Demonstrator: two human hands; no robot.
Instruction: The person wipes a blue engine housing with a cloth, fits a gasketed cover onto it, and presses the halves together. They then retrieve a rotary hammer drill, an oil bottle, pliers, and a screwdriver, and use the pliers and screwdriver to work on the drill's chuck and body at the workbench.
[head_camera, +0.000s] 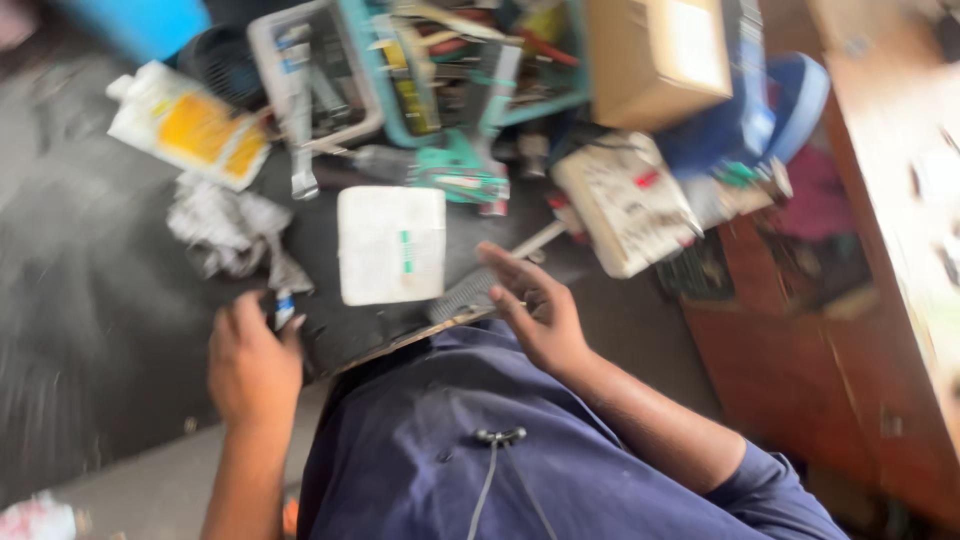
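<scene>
The left hand (252, 365) grips a small blurred tool (284, 308); the right hand (530, 305), fingers spread, rests by a flat white plastic box (391, 244). A teal basket (470, 60) holds jumbled tools.

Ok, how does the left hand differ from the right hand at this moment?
The left hand is curled shut around a small blue-tipped object; the right hand is open with fingers spread and holds nothing. The left hand sits near the crumpled grey rag; the right hand hovers over a comb-like ridged strip beside the white box. Both reach over the dark work surface.
</scene>
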